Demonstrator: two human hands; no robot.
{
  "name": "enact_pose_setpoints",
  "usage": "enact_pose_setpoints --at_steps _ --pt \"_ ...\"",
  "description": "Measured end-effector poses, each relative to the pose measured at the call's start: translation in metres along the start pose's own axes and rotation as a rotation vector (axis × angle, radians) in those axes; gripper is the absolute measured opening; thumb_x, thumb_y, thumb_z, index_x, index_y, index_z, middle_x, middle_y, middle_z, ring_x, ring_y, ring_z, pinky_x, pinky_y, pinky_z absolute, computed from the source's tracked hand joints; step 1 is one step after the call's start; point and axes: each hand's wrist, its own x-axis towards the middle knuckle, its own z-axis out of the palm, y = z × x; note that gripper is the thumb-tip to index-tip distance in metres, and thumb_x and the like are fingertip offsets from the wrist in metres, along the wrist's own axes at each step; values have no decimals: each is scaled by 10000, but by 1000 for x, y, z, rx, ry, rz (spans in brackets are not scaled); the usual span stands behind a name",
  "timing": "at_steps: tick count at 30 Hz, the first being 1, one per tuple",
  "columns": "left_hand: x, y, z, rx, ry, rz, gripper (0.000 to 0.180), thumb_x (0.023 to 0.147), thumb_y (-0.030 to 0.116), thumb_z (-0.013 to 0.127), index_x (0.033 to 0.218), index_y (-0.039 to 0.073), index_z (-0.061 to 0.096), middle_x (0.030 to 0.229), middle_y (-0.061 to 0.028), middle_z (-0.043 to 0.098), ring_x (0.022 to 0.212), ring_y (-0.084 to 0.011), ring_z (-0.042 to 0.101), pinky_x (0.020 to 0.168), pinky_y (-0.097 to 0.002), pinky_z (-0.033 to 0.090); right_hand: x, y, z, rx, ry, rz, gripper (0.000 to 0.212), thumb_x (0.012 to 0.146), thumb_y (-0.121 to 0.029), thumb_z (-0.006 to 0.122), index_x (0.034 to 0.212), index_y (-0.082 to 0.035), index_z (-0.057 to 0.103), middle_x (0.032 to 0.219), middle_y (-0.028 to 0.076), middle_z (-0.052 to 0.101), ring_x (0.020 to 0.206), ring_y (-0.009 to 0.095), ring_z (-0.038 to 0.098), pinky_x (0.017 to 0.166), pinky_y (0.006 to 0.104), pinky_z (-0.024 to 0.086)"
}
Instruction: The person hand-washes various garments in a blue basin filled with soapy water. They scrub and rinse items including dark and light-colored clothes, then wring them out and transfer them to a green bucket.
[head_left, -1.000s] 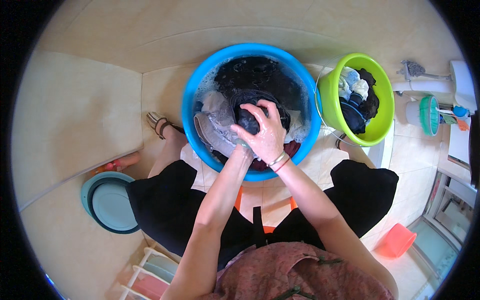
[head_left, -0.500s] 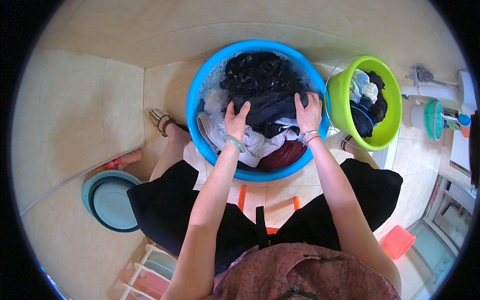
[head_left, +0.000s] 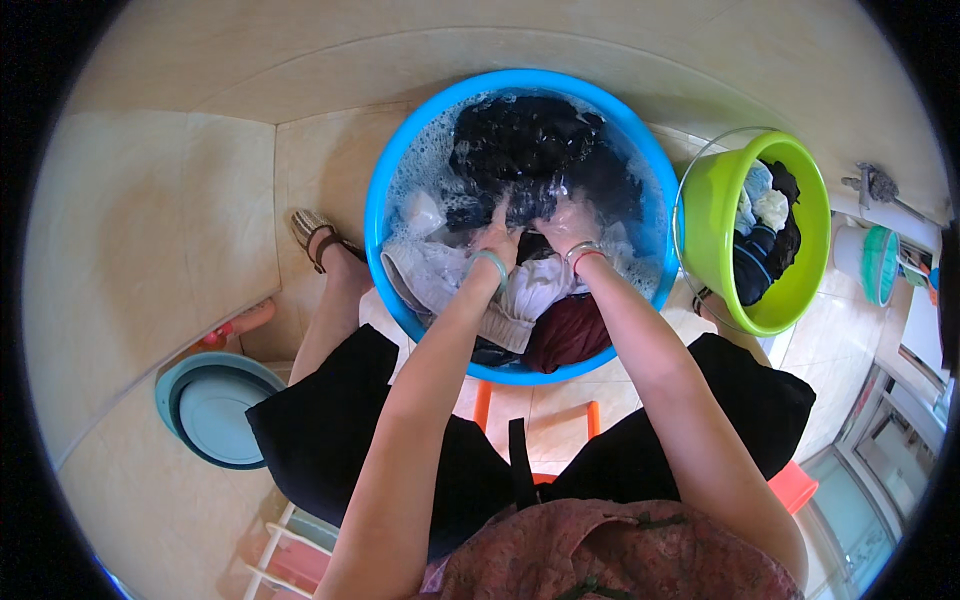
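Observation:
A large blue basin (head_left: 377,205) holds soapy water and laundry. My left hand (head_left: 497,240) and my right hand (head_left: 568,225) are close together at its middle, partly under water. Both are closed on a wet black garment (head_left: 520,140) that spreads over the far half of the basin. Splashing water blurs the right fingers, and most fingertips are hidden. Nearer me lie a pale grey-white garment (head_left: 535,285), under my wrists, and a dark red one (head_left: 568,335). A green bangle is on my left wrist; bracelets circle the right.
A lime-green bucket (head_left: 707,225) with clothes stands against the basin's right side. Left on the floor is a grey-blue basin (head_left: 222,410). A white rack (head_left: 270,555) is at lower left, a red container (head_left: 793,487) at lower right. Walls close in behind and left.
My hands have come closer together and lowered the black garment from above the pale clothes into the water. The water now splashes around them. The view has shifted slightly.

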Motion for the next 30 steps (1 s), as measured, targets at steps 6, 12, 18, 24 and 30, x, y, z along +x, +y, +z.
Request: enact_pose_setpoints --at_steps 6,12,18,24,30 --pt "26 8 -12 175 -248 43 479 884 295 546 1302 63 512 1211 -260 580 1170 -389 533 1015 -432 404 30 29 11 267 -38 77 744 645 -341 825 1255 -29 536 1185 220 594 1099 336 579 944 415 464" --pt "-40 22 -19 -608 367 14 575 833 228 694 1350 85 487 1280 -229 536 1177 -336 527 1022 -368 398 -46 3 -65 1475 50 -82 294 773 -90 775 1021 -24 631 903 -14 651 813 79 579 752 240 477" --pt "-84 66 -49 -1406 202 -209 743 880 344 677 1483 271 251 1474 -170 328 1319 -324 357 1010 -428 378 -114 -27 -143 1653 138 -388 150 826 -32 709 935 -50 606 988 30 663 875 100 591 819 253 465" --pt "-115 90 -87 -1788 -96 -393 984 774 596 686 1498 343 69 1558 -165 -20 1398 -426 124 953 -682 372 -182 -67 -234 1949 125 -652 180 880 -14 628 1049 -31 569 1046 129 671 956 221 651 867 353 512" --pt "-154 152 -121 -2025 -392 -178 981 740 695 633 1478 197 220 1545 -165 98 1413 -409 146 989 -707 324 -222 -83 -274 1957 158 -789 173 879 -17 639 1041 -32 580 987 70 661 913 185 641 831 341 513"
